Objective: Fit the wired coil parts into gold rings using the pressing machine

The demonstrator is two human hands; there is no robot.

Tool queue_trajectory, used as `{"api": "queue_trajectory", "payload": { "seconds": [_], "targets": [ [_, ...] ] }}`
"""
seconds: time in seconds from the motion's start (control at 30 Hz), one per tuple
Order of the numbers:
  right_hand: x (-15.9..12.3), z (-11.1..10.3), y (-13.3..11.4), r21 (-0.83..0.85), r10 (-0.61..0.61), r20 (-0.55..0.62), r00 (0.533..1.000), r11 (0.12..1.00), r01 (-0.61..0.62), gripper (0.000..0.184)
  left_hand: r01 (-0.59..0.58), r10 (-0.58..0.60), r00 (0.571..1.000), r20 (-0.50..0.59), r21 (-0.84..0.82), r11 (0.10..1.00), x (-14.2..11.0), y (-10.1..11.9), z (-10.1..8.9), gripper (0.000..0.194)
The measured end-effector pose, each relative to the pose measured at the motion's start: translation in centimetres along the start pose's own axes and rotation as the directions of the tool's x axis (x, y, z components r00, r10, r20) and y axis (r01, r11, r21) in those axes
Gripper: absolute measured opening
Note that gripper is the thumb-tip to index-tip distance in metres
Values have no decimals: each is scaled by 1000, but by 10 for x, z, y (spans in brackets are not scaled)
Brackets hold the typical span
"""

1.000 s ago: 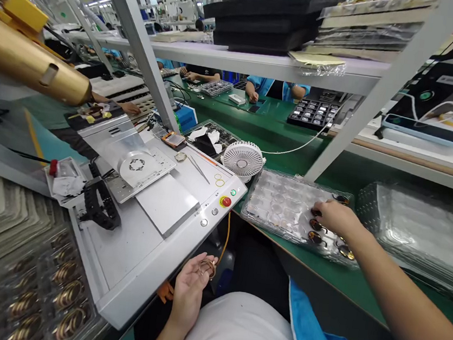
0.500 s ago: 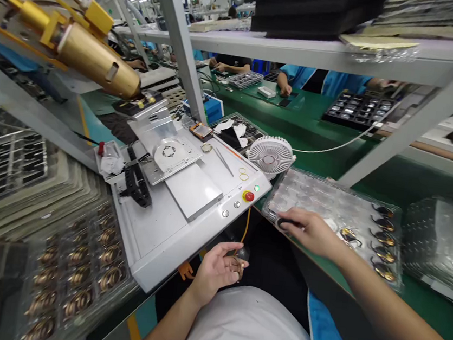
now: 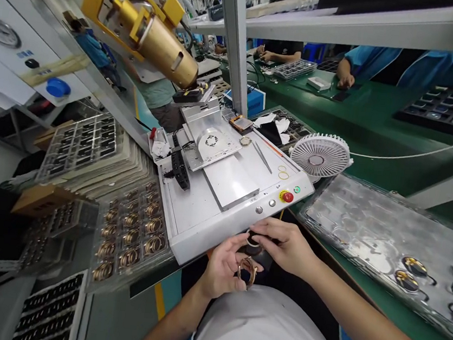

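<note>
My left hand [image 3: 218, 267] is closed around a gold watch case [image 3: 253, 275], a round metal ring, held low in front of the white shirt. Just above it, my right hand [image 3: 289, 248] pinches a small round dark part [image 3: 254, 241] with a pale rim. My left index fingertip comes up against this dark part, or very near it; I cannot tell which. Both hands are in front of the near edge of the white machine [image 3: 185, 242]. On the right, a clear tray [image 3: 329, 203] holds several round gold-and-black parts with dark tails.
A round white fan [image 3: 316, 155] stands behind the machine's right corner, near a red button [image 3: 287, 197]. Tweezers [image 3: 263, 158] lie on the machine top. A gold cylinder [image 3: 168, 54] hangs above the metal fixture [image 3: 211, 138]. Gold cases fill a tray [image 3: 93, 280] at left.
My right hand has moved from the clear tray to my left hand, bringing the dark part along. My left hand still holds the watch case. The view has swung to the left.
</note>
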State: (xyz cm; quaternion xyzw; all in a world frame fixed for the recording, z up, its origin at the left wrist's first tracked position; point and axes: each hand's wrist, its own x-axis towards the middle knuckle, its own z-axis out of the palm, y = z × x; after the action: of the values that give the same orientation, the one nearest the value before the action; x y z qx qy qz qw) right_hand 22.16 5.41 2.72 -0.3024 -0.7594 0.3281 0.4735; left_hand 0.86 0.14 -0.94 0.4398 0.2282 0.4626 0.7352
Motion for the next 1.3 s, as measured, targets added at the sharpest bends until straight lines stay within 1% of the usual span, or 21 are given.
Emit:
{"api": "queue_trajectory", "payload": {
  "seconds": [0.07, 0.17, 0.3, 0.37, 0.43, 0.6, 0.67, 0.73, 0.83, 0.93, 0.97, 1.0, 1.03, 1.07, 1.1, 1.13, 1.17, 1.2, 1.23, 1.3],
  "targets": [
    [2, 4, 1, -12, -56, 3, 998, 998, 56, 16, -5, 4, 999, -39, -16, 1000, -2, -3, 0, 90],
    [3, 5, 2, -59, -98, 99, 990, 993, 104, 19, 14, -17, 996, -85, -41, 999, -2, -4, -1, 89],
    [9, 2, 2, -92, -87, 261, 961, 989, 115, 17, 36, -44, 985, -164, -48, 998, -2, -1, -4, 89],
    [14, 2, 3, -120, -62, 315, 947, 987, 105, 15, 43, -49, 979, -199, -34, 999, 0, 0, -6, 85],
    [19, 4, 4, -130, -55, 329, 943, 986, 103, 14, 47, -55, 973, -223, -39, 998, 1, 2, -9, 83],
    [27, 16, 9, -21, -84, 261, 962, 996, 92, 16, 18, -67, 954, -291, -168, 986, 0, 3, -12, 84],
    [29, 18, 10, 10, -70, 239, 969, 998, 70, 16, 13, -65, 956, -286, -181, 983, -1, 3, -12, 85],
    [30, 17, 9, 19, -55, 239, 969, 998, 52, 16, 22, -63, 965, -253, -162, 986, -2, 4, -11, 86],
    [31, 12, 5, 12, -61, 298, 953, 998, 60, 14, 37, -68, 972, -223, -141, 989, -2, 5, -11, 84],
    [29, 7, 0, -32, -62, 379, 923, 996, 79, 12, 54, -86, 968, -234, -142, 988, 0, 5, -11, 82],
    [29, 6, -1, -53, -56, 388, 920, 995, 83, 11, 53, -88, 966, -244, -145, 988, 0, 4, -11, 81],
    [29, 5, 0, -72, -52, 372, 927, 994, 85, 11, 47, -85, 962, -258, -148, 988, 1, 4, -11, 81],
    [31, 3, 1, -88, -41, 325, 945, 993, 74, 11, 37, -77, 958, -275, -148, 988, 1, 4, -11, 81],
    [35, 2, 4, -99, -15, 249, 968, 994, 41, 11, 24, -66, 954, -293, -143, 989, 2, 4, -11, 82],
    [40, 0, 7, -105, 33, 151, 988, 994, -17, 11, 13, -53, 950, -308, -132, 991, 2, 5, -11, 83],
    [48, -2, 12, -111, 101, 45, 994, 989, -96, 12, 6, -43, 947, -318, -115, 993, 2, 5, -10, 85],
    [56, -5, 18, -128, 183, -53, 982, 974, -189, 13, 7, -37, 946, -321, -93, 996, 1, 6, -9, 87],
    [66, -7, 25, -155, 262, -133, 956, 947, -281, 13, 12, -33, 947, -319, -68, 998, 1, 7, -8, 89],
    [75, -10, 31, -187, 324, -187, 927, 915, -358, 12, 18, -30, 949, -314, -42, 999, 0, 8, -7, 92],
    [91, -15, 43, -248, 388, -234, 892, 863, -440, 10, 20, -15, 952, -304, 12, 1000, -3, 10, -5, 96]
  ]
}}
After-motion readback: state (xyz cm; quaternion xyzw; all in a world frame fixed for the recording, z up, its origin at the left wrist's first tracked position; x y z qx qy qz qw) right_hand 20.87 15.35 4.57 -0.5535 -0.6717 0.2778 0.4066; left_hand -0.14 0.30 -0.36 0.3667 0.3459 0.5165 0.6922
